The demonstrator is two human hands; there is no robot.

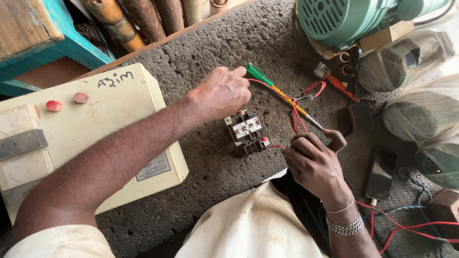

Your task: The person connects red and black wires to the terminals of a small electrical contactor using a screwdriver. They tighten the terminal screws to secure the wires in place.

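My left hand (224, 93) reaches across a rough grey surface and pinches the green handle of a screwdriver (282, 95), whose yellow shaft and metal tip lie on the surface toward the right. Just below that hand sits a small black and grey electrical contactor (247, 133). My right hand (313, 160) is closed on a thin red wire (300, 122) beside the contactor's right side. The wire loops upward past the screwdriver shaft.
A cream metal switch box (110, 119) with two red buttons lies at left. A green motor housing (344, 19) stands top right, with plastic-wrapped motors (420, 110) along the right edge. Red-handled pliers (342, 87), a dark phone (380, 179) and more red wires (406, 224) lie at right.
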